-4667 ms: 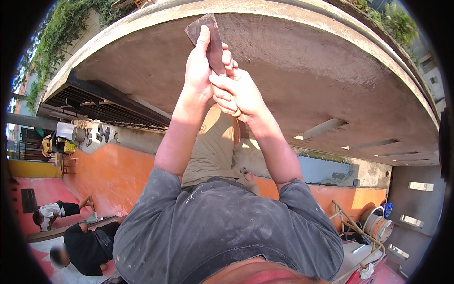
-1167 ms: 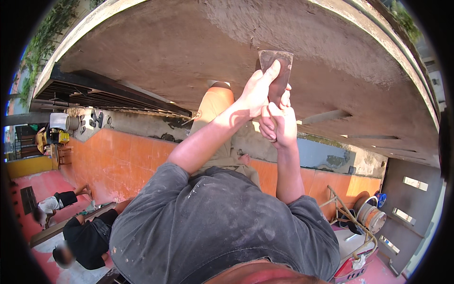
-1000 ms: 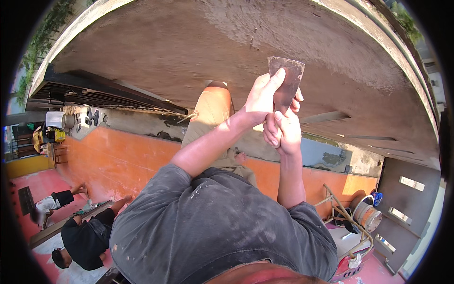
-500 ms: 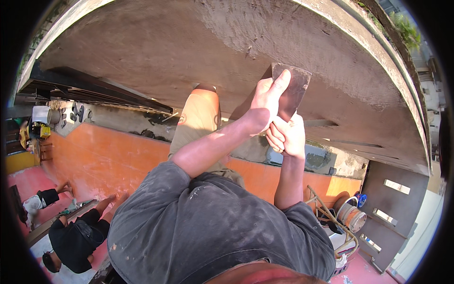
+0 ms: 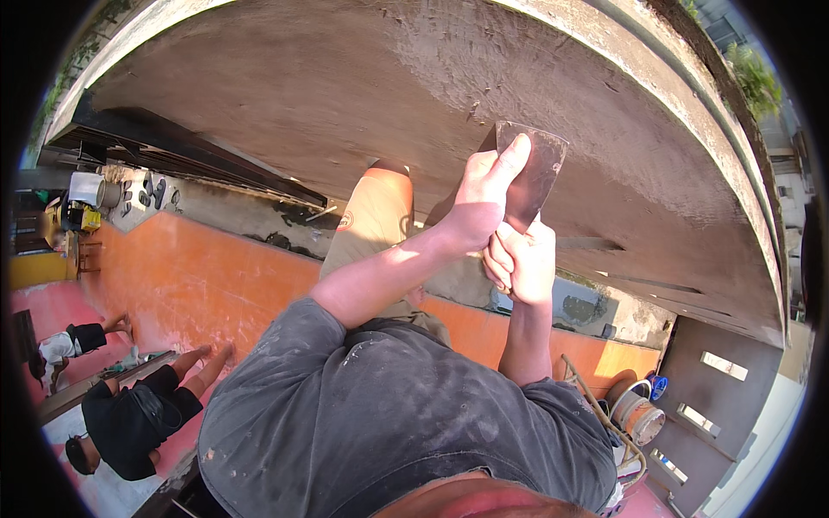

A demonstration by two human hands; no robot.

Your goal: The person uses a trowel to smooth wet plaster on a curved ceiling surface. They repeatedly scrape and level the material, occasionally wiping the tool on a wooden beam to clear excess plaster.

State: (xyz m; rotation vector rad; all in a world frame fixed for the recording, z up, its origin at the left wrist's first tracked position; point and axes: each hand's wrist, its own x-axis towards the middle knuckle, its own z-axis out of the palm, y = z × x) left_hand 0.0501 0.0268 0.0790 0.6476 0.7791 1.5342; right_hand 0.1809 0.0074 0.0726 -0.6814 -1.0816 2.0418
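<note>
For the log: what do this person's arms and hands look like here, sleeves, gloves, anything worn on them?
Both the left hand and the right hand are bare: no gloves, and no watch or ring that shows. Both forearms are uncovered up to short sleeves of a dark grey T-shirt, which is dusted and flecked with pale specks and smears. No markings can be made out on the arms.

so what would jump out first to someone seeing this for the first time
Two bare arms reach up mid-frame: the left hand presses flat on a dark metal scraper blade against the rough grey ceiling, while the right hand grips below it. Next comes the orange wall behind at left, with two people crouched low at the lower left, and buckets at the lower right.
</note>
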